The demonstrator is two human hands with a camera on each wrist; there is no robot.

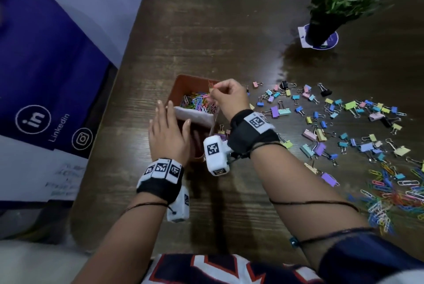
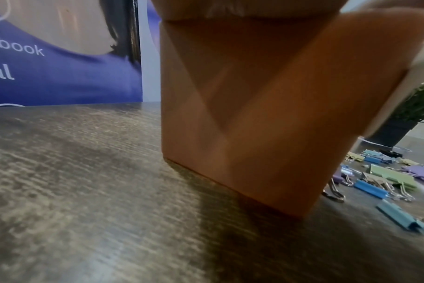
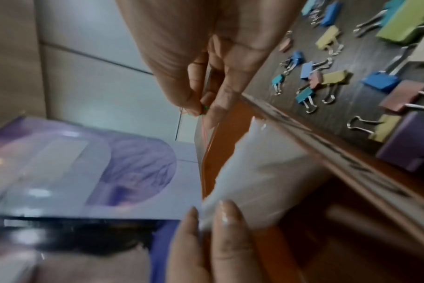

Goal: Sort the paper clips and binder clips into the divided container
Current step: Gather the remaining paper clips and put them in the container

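A brown divided container (image 1: 183, 82) stands on the dark wooden table, split by a white divider (image 1: 195, 115). Its far compartment holds several coloured paper clips (image 1: 197, 102). My left hand (image 1: 168, 132) rests on the near part with straight fingers along the left rim and the thumb by the divider; the left wrist view shows the container wall (image 2: 242, 114) close up. My right hand (image 1: 213, 90) hovers over the right rim and pinches thin paper clips (image 3: 201, 111) between thumb and fingertips. Left fingertips (image 3: 228, 239) touch the divider (image 3: 254, 172).
Pastel binder clips (image 1: 321, 123) lie scattered to the right of the container, some close to its wall (image 2: 392, 176). A pile of coloured paper clips (image 1: 394, 194) lies at the right edge. A potted plant (image 1: 339, 4) stands far right. A blue banner (image 1: 46, 77) lines the table's left edge.
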